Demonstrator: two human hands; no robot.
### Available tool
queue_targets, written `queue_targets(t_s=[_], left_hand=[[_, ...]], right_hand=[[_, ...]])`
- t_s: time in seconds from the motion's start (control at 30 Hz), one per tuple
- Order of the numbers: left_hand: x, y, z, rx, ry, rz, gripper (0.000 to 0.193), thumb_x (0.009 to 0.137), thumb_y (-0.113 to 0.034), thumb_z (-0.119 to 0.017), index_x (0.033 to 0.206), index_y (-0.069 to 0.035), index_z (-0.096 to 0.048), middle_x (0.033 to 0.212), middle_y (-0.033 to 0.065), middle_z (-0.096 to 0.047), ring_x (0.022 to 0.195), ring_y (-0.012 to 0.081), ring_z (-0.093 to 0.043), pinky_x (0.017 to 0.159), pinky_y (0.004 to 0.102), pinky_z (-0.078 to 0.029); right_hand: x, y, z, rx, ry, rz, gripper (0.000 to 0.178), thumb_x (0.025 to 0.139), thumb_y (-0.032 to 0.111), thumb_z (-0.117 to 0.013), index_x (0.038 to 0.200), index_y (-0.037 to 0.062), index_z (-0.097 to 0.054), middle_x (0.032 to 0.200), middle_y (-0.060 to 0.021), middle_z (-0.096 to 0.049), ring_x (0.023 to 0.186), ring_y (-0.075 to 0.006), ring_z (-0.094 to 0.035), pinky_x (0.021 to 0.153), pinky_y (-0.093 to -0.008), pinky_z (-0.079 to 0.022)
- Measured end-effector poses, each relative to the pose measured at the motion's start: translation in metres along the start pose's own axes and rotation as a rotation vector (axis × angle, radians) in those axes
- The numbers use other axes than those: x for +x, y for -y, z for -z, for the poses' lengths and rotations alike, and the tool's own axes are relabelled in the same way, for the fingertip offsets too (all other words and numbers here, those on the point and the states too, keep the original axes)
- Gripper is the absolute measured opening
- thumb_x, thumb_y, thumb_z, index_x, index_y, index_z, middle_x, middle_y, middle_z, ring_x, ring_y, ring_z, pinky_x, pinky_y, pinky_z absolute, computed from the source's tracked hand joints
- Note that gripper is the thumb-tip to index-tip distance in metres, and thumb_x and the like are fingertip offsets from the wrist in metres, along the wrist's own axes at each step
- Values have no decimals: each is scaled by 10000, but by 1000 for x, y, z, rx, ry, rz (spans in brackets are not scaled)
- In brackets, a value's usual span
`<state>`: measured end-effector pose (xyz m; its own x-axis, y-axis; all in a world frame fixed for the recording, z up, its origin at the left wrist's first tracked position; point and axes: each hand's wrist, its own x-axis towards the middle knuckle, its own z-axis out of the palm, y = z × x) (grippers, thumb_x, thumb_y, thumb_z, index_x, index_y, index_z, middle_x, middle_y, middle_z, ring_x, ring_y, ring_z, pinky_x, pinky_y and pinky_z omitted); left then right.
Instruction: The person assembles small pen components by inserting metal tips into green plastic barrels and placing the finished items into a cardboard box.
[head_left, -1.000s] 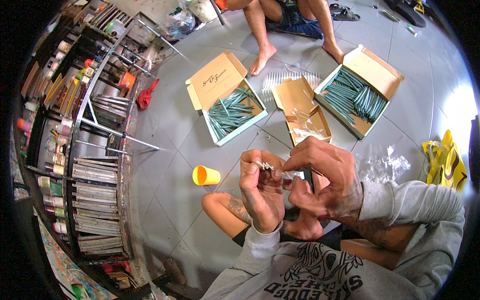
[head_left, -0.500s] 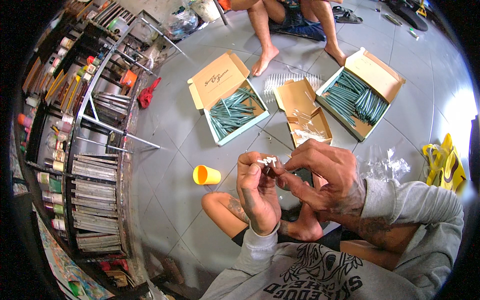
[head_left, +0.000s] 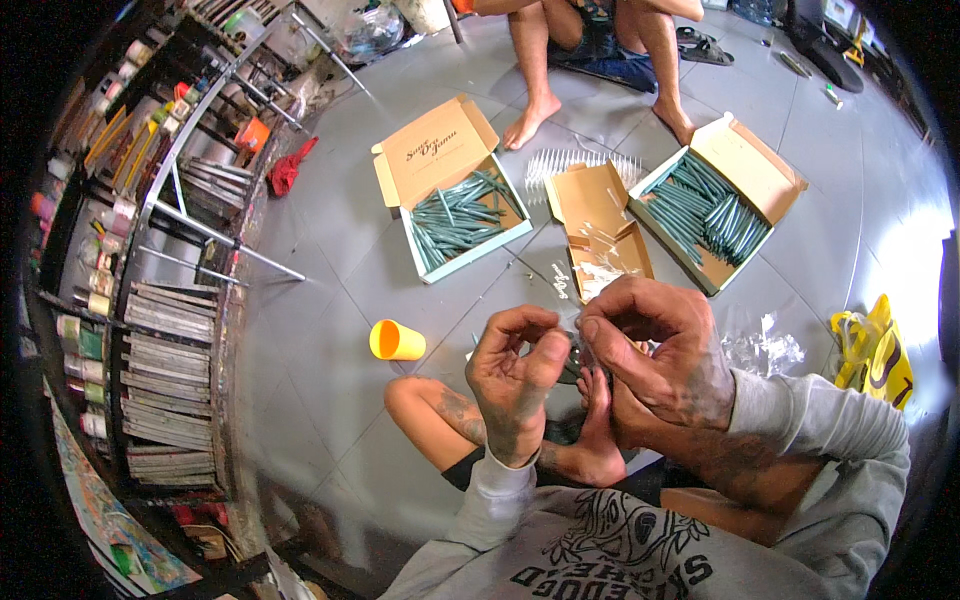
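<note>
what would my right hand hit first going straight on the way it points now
The right hand would probably meet the fingers of the left hand first, though depth is unclear.

Three open boxes lie in the upper middle of the frame: a left box [head_left: 435, 140] and a right box [head_left: 752, 165], both holding green sticks [head_left: 460, 222] too many to count, and one smaller box [head_left: 582, 190] between them. Below are two hands, one left hand [head_left: 512, 375] and one right hand [head_left: 660, 345]. There is one yellow cup [head_left: 400, 340] left of centre, one red cloth [head_left: 290, 168] at upper left and one yellow bag [head_left: 872, 345] at right.
</note>
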<state>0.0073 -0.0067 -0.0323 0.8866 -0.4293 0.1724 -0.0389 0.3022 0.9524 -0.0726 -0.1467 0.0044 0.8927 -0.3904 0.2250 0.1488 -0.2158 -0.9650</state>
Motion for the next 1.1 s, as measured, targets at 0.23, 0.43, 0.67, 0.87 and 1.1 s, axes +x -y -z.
queue_targets(t_s=[0.23,0.43,0.67,0.87,1.1], left_hand=[[-4,-9,-2,12,-20,85,142,883,-54,-727,1000,18,-692,899,32,-652,707,44,-504,605,187,-408],[-4,1,6,58,-24,1,114,870,-38,-743,979,-10,-727,927,3,-655,714,21,-452,593,182,-367],[3,-3,7,195,20,-141,88,874,-61,-732,956,-30,-735,884,-13,-661,688,36,-442,563,201,-341],[11,1,11,235,20,-226,82,856,-82,-743,916,-27,-740,789,6,-664,674,90,-459,571,248,-368],[29,69,29,257,133,83,257,917,-199,-712,1102,-22,-734,963,42,-714,796,92,-594,721,243,-487]], right_hand=[[2,6,3,-32,58,-8,147,910,135,-663,921,-10,-675,834,-113,-693,731,-174,-664,658,-307,-526],[2,1,-1,-91,63,79,156,906,149,-683,919,-7,-680,838,-105,-694,727,-177,-666,655,-318,-523],[3,9,-6,22,77,-69,207,943,195,-674,993,-4,-651,836,-115,-695,776,-167,-665,677,-323,-516],[7,5,-8,99,76,-126,224,962,193,-644,1003,-27,-634,864,-107,-693,839,-158,-663,724,-314,-521],[35,-67,-1,132,42,-174,179,968,145,-626,1001,-29,-651,873,-89,-690,769,-137,-664,694,-290,-523]])
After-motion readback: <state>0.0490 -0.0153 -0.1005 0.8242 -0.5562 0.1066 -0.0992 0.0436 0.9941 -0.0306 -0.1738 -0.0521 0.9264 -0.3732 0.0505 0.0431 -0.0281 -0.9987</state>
